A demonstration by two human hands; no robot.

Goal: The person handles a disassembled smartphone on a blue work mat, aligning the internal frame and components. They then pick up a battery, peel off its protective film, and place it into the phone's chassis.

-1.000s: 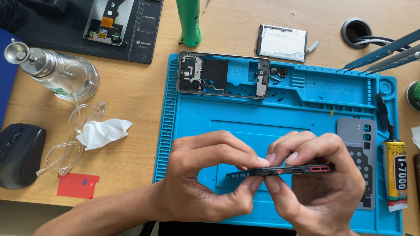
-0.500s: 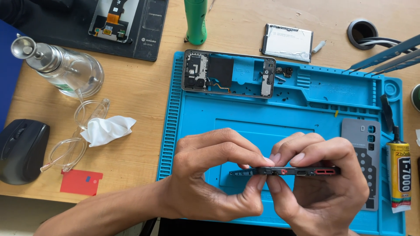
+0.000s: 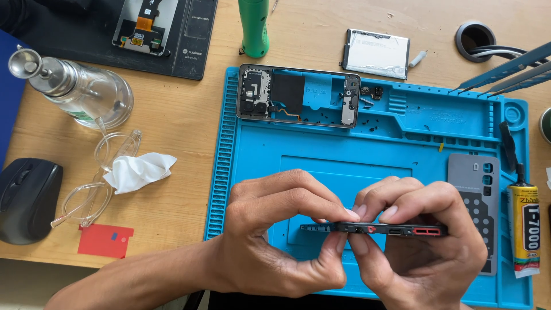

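Pinched edge-on by left hand [image 3: 275, 232] and right hand [image 3: 427, 241] — phone frame [image 3: 381, 229], long axis left-right, over bare blue mat [image 3: 344, 155].

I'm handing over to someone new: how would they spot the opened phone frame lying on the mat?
Start at the blue silicone work mat on the wooden desk. At its top edge, above both hands, lies the opened phone frame, a dark rectangle with exposed circuit boards. Unlike the silver battery beside it, it rests on the mat.

Bright, even daylight; picture sharp throughout. Soft shadows under hands on blue mat [image 3: 367, 149]. Mild glare on glass bottle [image 3: 80, 89], left of mat. No edge distortion.
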